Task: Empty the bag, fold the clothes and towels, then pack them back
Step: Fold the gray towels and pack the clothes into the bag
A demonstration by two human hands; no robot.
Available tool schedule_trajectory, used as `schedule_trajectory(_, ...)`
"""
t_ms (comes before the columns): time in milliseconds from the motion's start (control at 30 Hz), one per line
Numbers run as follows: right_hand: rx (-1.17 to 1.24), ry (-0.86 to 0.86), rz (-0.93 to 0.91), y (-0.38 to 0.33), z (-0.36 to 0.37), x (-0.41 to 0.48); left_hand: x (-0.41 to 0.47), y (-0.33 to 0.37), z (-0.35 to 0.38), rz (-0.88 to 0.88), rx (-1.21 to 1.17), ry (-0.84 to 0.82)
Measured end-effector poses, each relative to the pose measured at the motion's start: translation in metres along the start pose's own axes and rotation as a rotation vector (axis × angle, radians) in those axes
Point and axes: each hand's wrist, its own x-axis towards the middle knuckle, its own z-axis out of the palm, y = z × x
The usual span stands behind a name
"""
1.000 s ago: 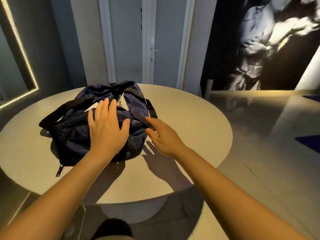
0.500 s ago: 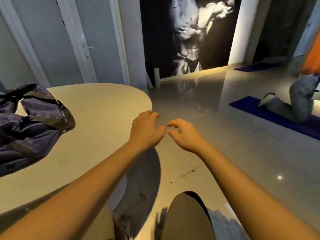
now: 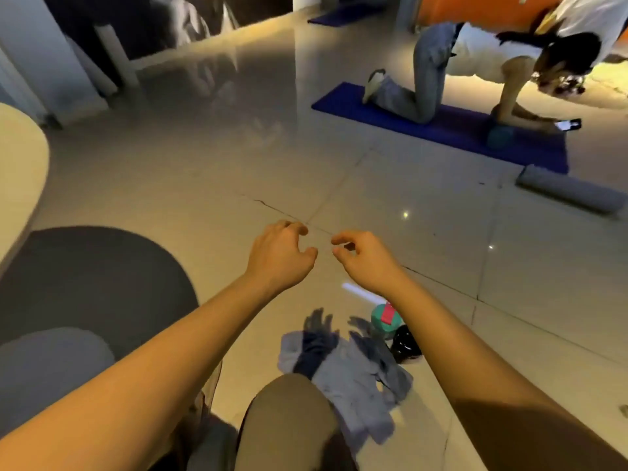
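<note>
You've swung right off the bag, left hand (image 3: 282, 256) and right hand (image 3: 365, 263) loosely curled, empty; lift near grey clothes (image 3: 350, 372) one piece at a time

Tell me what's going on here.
The person wearing the camera holds both hands out over the tiled floor; the left hand and right hand are loosely curled and empty. Below them a heap of grey clothes lies unfolded on the floor, beside a teal container and a black object. The table shows only its edge at left. Farther off, another person kneels on a blue mat.
</note>
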Motion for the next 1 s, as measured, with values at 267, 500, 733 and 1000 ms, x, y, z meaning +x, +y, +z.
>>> schedule_trajectory(267,0.137,0.034,0.364,0.135,0.055,0.028,0.046,-0.058,0.142,-0.038,-0.083,-0.31)
schedule_trajectory(500,0.065,-0.166,0.694,0.259,0.176,0.01,0.034,-0.139,0.282,-0.164,-0.147,-0.588)
schedule_trajectory(733,0.151,-0.066,0.975,0.355,0.287,-0.033,0.017,-0.193,0.399,-0.38,-0.224,-0.87)
schedule_trajectory(1000,0.465,0.072,1.123,0.377,0.339,0.009,-0.005,-0.219,0.467,-0.594,-0.476,-0.74)
